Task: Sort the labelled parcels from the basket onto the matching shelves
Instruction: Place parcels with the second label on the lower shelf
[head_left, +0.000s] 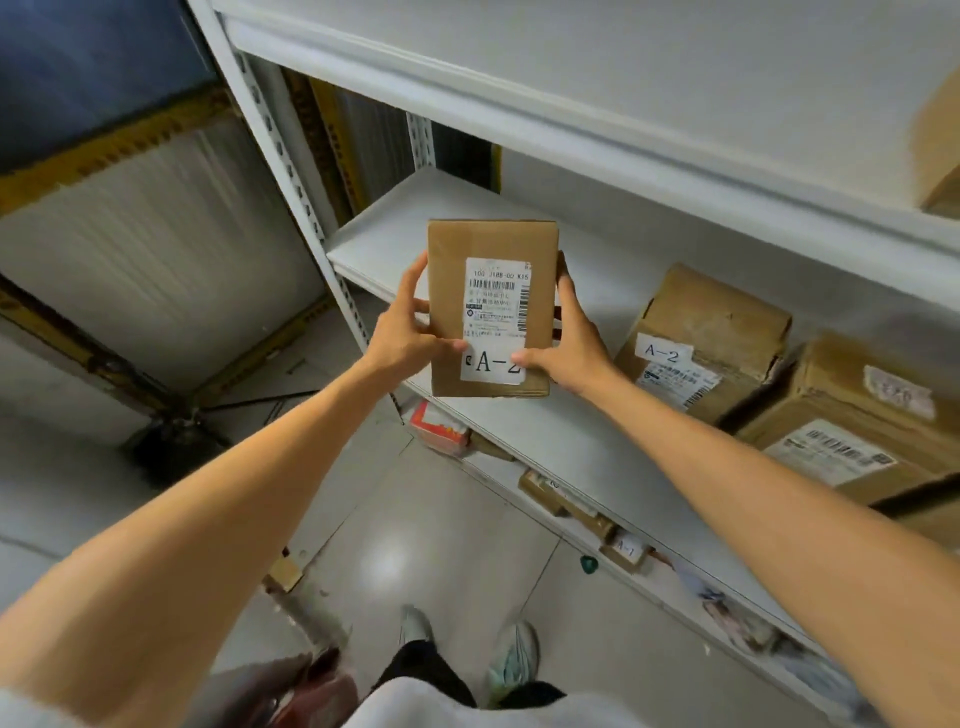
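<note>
A small brown cardboard parcel (447, 312) with a white shipping label marked A-2 is held in front of the middle shelf (395, 228). My left hand (402, 332) grips its left edge, thumb on the label. Gripping the right edge is my right hand (569, 338), whose thumb covers part of the A-2 marking. On the same shelf, to the right, stands another brown parcel marked A-2 (701, 343), and beside it a larger box (852, 415). The basket (291, 686) shows only as a blur at the bottom edge.
The white metal rack has an upper shelf (571, 104) with a box (940, 150) at far right. Its lower shelf (665, 597) carries several parcels, one marked A-1 (626, 551). Grey tiled floor (415, 519) lies below, with my feet near the bottom.
</note>
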